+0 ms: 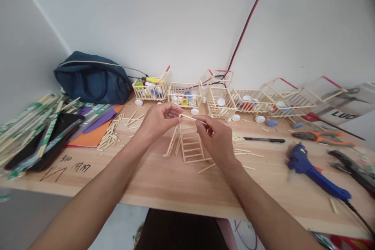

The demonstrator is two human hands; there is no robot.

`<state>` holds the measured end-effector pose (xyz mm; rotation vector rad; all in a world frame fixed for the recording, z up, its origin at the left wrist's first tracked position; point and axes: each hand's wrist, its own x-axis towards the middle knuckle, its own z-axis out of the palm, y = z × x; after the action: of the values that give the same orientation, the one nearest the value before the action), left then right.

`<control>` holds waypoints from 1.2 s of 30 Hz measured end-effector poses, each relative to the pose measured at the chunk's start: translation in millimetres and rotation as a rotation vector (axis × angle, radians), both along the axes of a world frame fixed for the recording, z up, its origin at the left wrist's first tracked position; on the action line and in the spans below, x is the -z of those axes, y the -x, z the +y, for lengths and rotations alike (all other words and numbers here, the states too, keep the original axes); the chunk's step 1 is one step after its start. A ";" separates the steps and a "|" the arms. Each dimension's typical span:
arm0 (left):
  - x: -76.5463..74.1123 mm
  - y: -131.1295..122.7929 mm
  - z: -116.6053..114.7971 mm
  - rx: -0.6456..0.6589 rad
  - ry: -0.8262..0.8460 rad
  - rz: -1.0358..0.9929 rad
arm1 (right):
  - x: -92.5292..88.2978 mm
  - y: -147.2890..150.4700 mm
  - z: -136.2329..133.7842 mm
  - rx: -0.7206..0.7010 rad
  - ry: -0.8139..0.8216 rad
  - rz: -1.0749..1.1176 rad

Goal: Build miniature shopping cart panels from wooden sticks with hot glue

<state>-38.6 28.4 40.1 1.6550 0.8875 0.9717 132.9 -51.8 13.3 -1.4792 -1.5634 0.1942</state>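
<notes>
A short wooden stick [188,117] spans the gap between my two hands, above the table. My left hand [164,116] pinches its left end between thumb and fingers. The other end is pinched by my right hand [215,134]. Below them on the table is a ladder-like stick frame [192,149] with several rungs; my right hand covers part of it. Just left of it, a narrow stick piece [172,142] stands at a slant. Loose sticks [248,154] lie to the right of the frame.
Several miniature stick shopping carts [184,95] line the wall. At left are a blue bag [93,78], packaged chopsticks [32,125] and a pile of cut sticks [110,133]. At right lie a pen [265,140], orange-handled pliers [322,137], a blue glue gun [318,177] and black-handled cutters [353,170].
</notes>
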 end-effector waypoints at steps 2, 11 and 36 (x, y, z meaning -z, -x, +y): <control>-0.8 -0.1 -0.6 0.000 -0.003 0.003 | -0.7 0.4 -0.6 0.001 0.009 -0.017; -4.3 1.9 -3.3 -0.011 -0.004 0.014 | 4.0 -0.5 0.6 -0.006 0.049 -0.008; -0.6 6.3 1.2 -0.033 -0.015 0.132 | 2.0 6.2 2.0 -0.034 0.053 -0.105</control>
<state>-44.9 29.6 40.7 1.7374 1.0001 0.9013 126.7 -49.8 11.2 -1.5257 -1.6791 0.1811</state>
